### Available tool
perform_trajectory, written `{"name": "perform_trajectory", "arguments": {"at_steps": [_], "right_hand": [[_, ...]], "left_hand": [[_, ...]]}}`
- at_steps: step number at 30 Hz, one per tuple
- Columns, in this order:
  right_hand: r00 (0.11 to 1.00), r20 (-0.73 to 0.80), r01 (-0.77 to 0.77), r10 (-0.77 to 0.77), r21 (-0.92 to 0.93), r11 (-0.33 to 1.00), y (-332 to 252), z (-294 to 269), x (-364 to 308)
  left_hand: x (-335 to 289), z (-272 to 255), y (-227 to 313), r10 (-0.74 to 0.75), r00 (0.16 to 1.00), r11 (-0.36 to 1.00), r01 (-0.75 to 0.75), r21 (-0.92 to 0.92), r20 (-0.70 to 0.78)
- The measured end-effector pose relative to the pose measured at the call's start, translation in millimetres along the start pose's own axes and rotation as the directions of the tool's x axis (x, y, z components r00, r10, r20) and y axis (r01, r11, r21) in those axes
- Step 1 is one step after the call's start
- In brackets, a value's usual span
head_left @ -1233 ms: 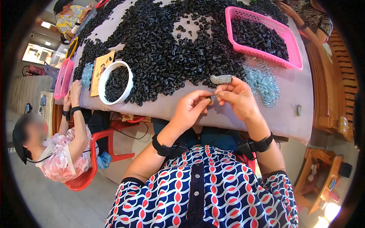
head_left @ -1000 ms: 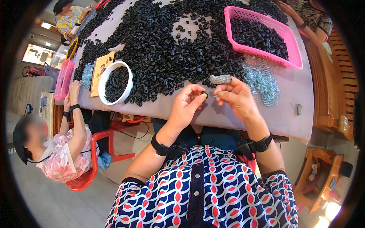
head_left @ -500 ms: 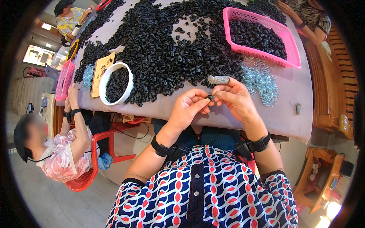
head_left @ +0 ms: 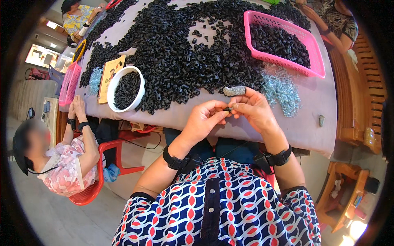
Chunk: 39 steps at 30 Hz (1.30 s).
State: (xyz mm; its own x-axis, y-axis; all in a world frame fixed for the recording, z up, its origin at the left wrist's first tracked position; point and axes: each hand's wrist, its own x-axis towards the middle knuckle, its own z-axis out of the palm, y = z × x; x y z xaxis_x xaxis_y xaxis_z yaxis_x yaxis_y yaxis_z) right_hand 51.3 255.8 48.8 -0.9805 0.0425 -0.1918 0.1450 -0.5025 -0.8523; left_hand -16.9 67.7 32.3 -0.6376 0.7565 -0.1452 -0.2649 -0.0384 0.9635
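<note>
My left hand [head_left: 204, 119] and my right hand [head_left: 255, 110] meet at the near edge of the table, fingertips pinched together on one small black part [head_left: 227, 109]. My right index finger wears a grey fabric finger cover [head_left: 234, 90]. Just beyond my hands spreads a big heap of small black parts [head_left: 176, 53]. A patch of small shiny metal pieces [head_left: 281, 88] lies to the right of my right hand.
A pink basket [head_left: 316, 65] holding black parts stands at the far right. A white bowl [head_left: 140, 96] with black parts and a yellow booklet [head_left: 110, 74] sit at the left. A seated person [head_left: 61, 164] on a red chair rests hands at the table's left end. Other people sit at far corners.
My hands have stayed together at the table edge, with the fingers shifting slightly around the small black part. The person at the left has barely moved.
</note>
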Motion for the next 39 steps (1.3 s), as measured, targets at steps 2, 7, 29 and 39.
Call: {"name": "perform_trajectory", "arguments": {"at_steps": [2,7,29,39], "right_hand": [[1.0,-0.006,0.025,-0.025,-0.023,0.999,3.1,-2.8,1.6],[0.999,-0.031,0.034,-0.037,-0.084,0.996,4.5,-2.8,0.3],[0.901,0.128,0.293,-0.415,-0.885,0.362,-13.5,19.9,22.7],[0.906,0.161,0.291,-0.391,-0.908,0.3,-4.9,19.9,19.4]], "left_hand": [[0.6,1.3,-2.0,0.015,1.0,1.0,-0.015,-0.006,-0.001],[-0.9,2.4,-3.0,0.024,1.0,0.999,-0.024,-0.027,0.0],[-10.4,-29.1,-9.6,0.071,0.985,0.995,-0.081,-0.061,-0.156],[-10.8,-28.2,-9.8,0.09,0.984,0.995,-0.096,-0.037,-0.151]]}}
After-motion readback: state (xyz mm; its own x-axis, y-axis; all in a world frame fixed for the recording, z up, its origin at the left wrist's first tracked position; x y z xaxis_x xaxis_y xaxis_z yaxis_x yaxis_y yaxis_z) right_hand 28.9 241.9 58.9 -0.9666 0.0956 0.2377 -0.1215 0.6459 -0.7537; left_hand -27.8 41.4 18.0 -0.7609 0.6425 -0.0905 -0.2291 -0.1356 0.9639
